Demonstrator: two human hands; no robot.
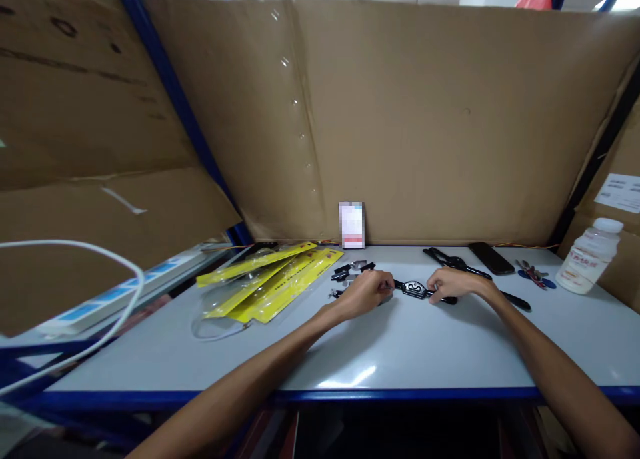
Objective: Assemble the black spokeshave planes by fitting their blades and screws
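Note:
Over the table, a black spokeshave point(414, 287) with pale raised markings on its body lies between my two hands. Its left end goes into the closed fingers of my left hand point(364, 293), which hide that handle. My right hand point(454, 284) has its fingers closed on the other handle, whose tip shows below the knuckles. Several small dark metal parts point(345, 272) lie just behind and left of my left hand. More black spokeshaves point(456, 263) lie behind my right hand, and a dark handle point(516, 301) sticks out past its wrist.
Yellow blister packs point(280, 289) overlap on the left. A lit phone point(352, 225) leans on the cardboard wall point(400, 112). At the right are a dark phone point(492, 258), keys point(535, 273) and a white bottle point(587, 259). A power strip point(120, 292) and white cable point(135, 292) are far left.

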